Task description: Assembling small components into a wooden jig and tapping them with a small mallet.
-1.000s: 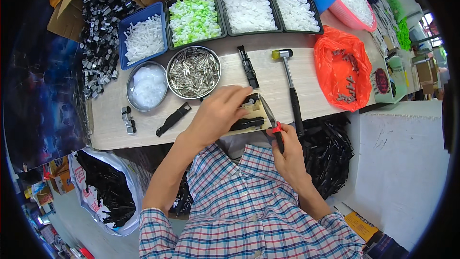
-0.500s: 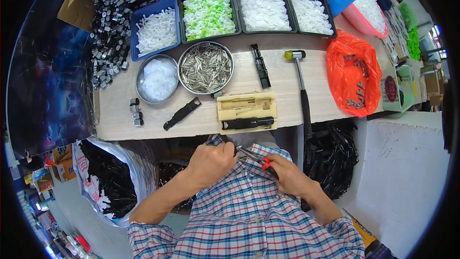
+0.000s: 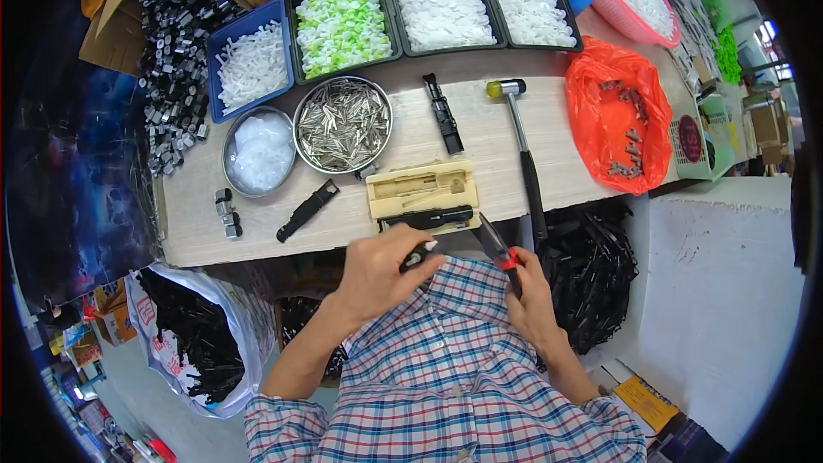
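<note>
My left hand (image 3: pixel 381 267) is closed on a small black plastic part (image 3: pixel 417 255) just below the table's front edge, over my checked shirt. Red-handled pliers (image 3: pixel 499 249) sit in my right hand (image 3: pixel 533 304), their dark jaws pointing up-left toward that part. Above both hands, a cream plastic jig (image 3: pixel 422 190) lies on the wooden table (image 3: pixel 360 214) with a long black part (image 3: pixel 426 219) along its near side.
A round metal bowl of small metal pins (image 3: pixel 342 124), a bowl of clear pieces (image 3: pixel 260 151), trays of white and green parts (image 3: pixel 341 27), a hammer (image 3: pixel 521 147), loose black parts (image 3: pixel 307 210) and an orange bag (image 3: pixel 617 116) are on the table. Bags of black parts (image 3: pixel 195 341) sit below.
My hands drew back from the jig on the table to my chest, with the black part and the pliers, and now sit slightly higher near the table edge.
</note>
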